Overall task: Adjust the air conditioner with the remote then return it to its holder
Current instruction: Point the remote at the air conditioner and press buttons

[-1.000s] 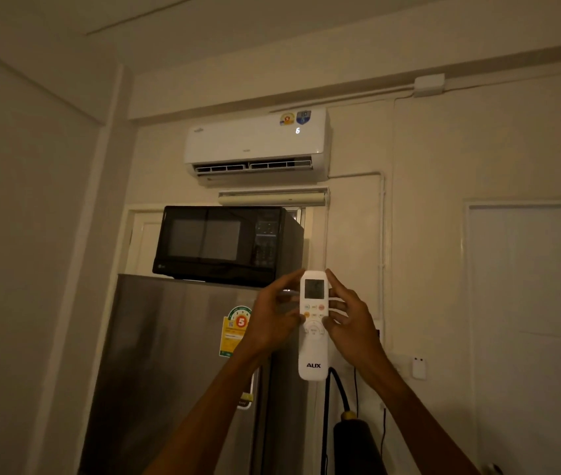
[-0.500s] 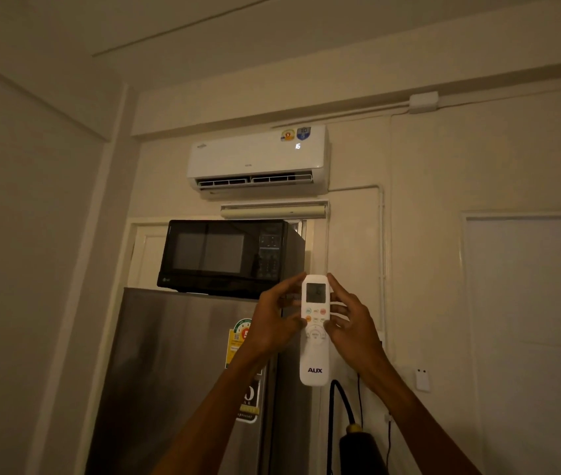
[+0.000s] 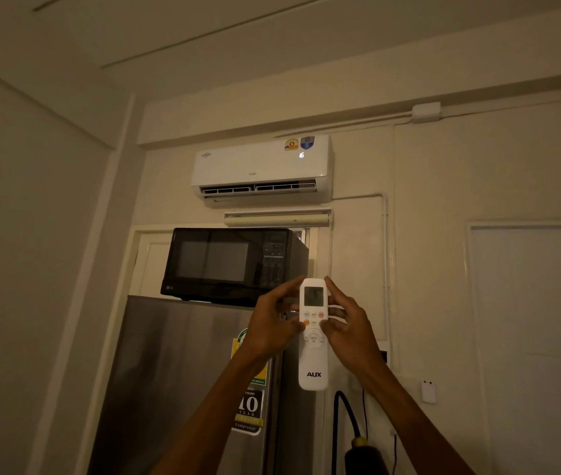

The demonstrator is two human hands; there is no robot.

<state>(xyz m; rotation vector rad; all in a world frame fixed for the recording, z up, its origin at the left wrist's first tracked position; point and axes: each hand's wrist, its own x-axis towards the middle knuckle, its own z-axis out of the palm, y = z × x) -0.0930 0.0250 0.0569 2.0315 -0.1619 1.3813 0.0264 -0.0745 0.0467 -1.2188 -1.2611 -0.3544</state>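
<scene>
Nearest, one white remote (image 3: pixel 313 334) stands upright between two raised hands, the left hand (image 3: pixel 272 329) and the right hand (image 3: pixel 349 332) each closing its grip on a side of it, thumbs over the buttons, probably so the screen faces the person while the top aims at the unit. Behind sits one black microwave (image 3: pixel 234 264) on the top edge of one steel fridge (image 3: pixel 176 382), and farthest, high on the wall, hangs one air conditioner (image 3: pixel 262 169); no holder can be made out for certain.

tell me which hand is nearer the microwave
Left. The left hand grips the remote right below the microwave; the right hand is on the remote's far side.
</scene>
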